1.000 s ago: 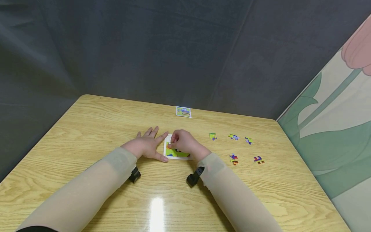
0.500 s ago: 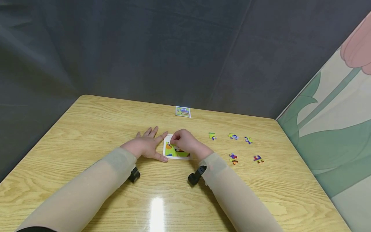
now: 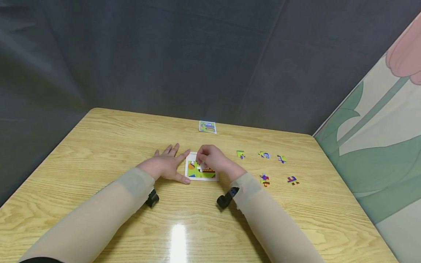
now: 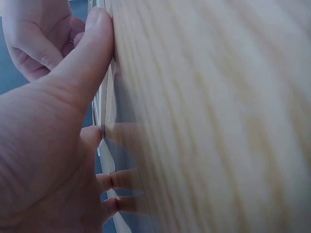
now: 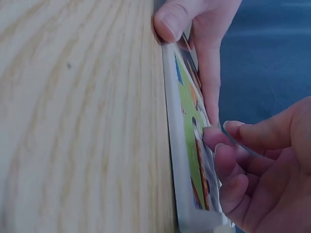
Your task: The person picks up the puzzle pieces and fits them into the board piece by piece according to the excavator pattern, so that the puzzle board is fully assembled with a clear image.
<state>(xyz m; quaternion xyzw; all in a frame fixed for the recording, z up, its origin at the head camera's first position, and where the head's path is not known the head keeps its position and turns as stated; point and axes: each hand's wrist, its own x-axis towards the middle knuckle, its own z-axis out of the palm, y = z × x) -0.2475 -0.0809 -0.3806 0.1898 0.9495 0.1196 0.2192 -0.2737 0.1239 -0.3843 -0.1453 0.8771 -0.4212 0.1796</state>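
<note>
In the head view, a small white-framed puzzle board [image 3: 201, 179] lies on the wooden table. Its lower and left parts show green, orange and dark red pieces. My left hand [image 3: 166, 166] is spread flat at the board's left side, with thumb and index finger touching the frame. Over the board's upper part, my right hand [image 3: 210, 159] has curled fingers. The right wrist view shows a thin puzzle piece [image 5: 245, 147], seen edge-on, pinched between the right thumb and fingers. Its printed face is hidden.
Several loose puzzle pieces lie to the right, among them a green corner piece [image 3: 241, 154] and a red-blue piece [image 3: 292, 180]. A picture card [image 3: 207, 126] sits near the table's far edge. Behind hangs a dark curtain [image 3: 164, 58].
My right hand has shifted slightly right and lifted from the board's left side, uncovering an orange part and more of the lower picture. The left hand stays still.
</note>
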